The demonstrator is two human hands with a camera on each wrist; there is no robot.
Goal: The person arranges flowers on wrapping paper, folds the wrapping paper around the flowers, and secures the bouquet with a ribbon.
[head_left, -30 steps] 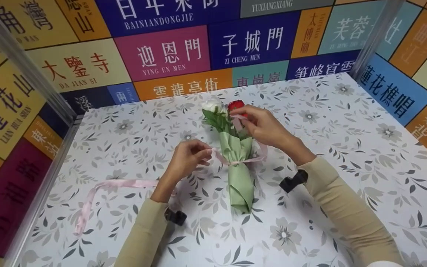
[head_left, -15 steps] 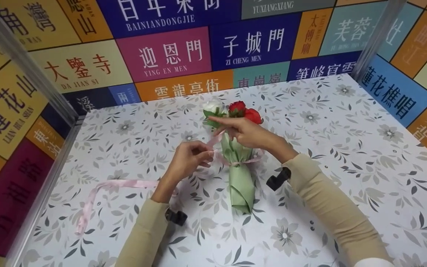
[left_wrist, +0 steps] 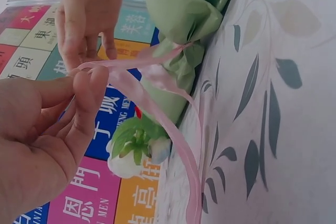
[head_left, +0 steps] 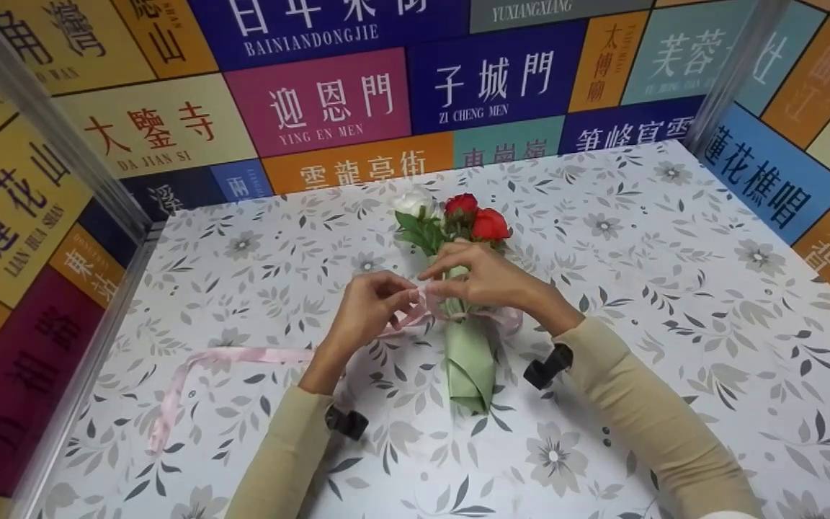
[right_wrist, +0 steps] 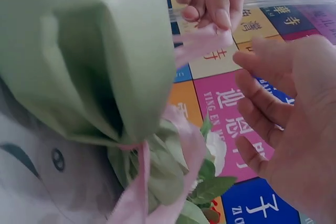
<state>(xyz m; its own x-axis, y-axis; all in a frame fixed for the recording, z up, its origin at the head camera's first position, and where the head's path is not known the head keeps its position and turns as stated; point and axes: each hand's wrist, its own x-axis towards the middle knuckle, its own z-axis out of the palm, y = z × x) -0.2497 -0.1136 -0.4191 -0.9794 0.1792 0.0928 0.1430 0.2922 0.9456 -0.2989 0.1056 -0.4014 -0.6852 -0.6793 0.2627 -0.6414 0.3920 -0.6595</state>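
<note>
A small bouquet lies on the flowered table, wrapped in green paper (head_left: 469, 357) (left_wrist: 184, 3) (right_wrist: 79, 51), with a white rose (head_left: 413, 202) (left_wrist: 128, 163) and red roses (head_left: 478, 218) at its far end. A pink ribbon (head_left: 483, 316) (left_wrist: 157, 114) (right_wrist: 202, 43) circles the wrap's neck. My left hand (head_left: 408, 294) (left_wrist: 86, 80) (right_wrist: 210, 3) pinches the ribbon just left of the wrap. My right hand (head_left: 438, 277) (right_wrist: 262, 93) (left_wrist: 86, 30) hovers over the wrap with loosely bent fingers; its fingertips almost meet the left hand's, and its palm holds nothing.
The ribbon's long tail (head_left: 235, 357) trails left across the table toward the metal frame edge (head_left: 91, 346). Colourful sign panels (head_left: 314, 101) wall in the back and both sides. Black wrist camera mounts (head_left: 548, 366) sit under both sleeves.
My right hand came down from the roses to the wrap's neck, beside the left hand, and let go of the ribbon. The ribbon loop drew closer around the wrap. The left hand barely moved.
</note>
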